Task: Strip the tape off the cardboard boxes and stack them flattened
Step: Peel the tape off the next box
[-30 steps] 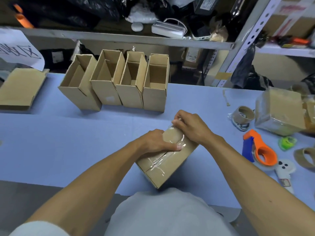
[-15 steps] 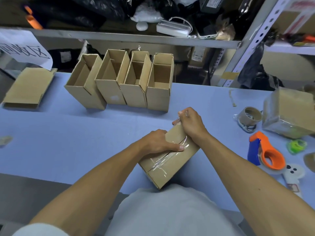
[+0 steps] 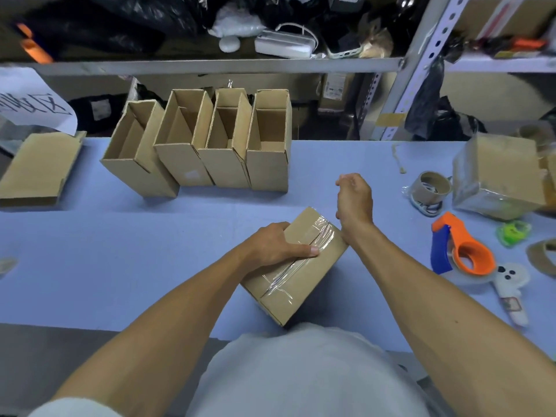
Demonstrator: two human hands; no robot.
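Even, soft overhead light, dim shelves behind, tape [image 3: 304, 260] glinting, edges bowed by the wide lens.

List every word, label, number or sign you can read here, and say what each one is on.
White paper sheet at the far left: large black handwritten characters, cut off and at an angle, not readable.
Printed label on the brown box under the shelf: too small and blurred.
Small tag on the white ghost-shaped tool: too blurred.
No other text is legible.
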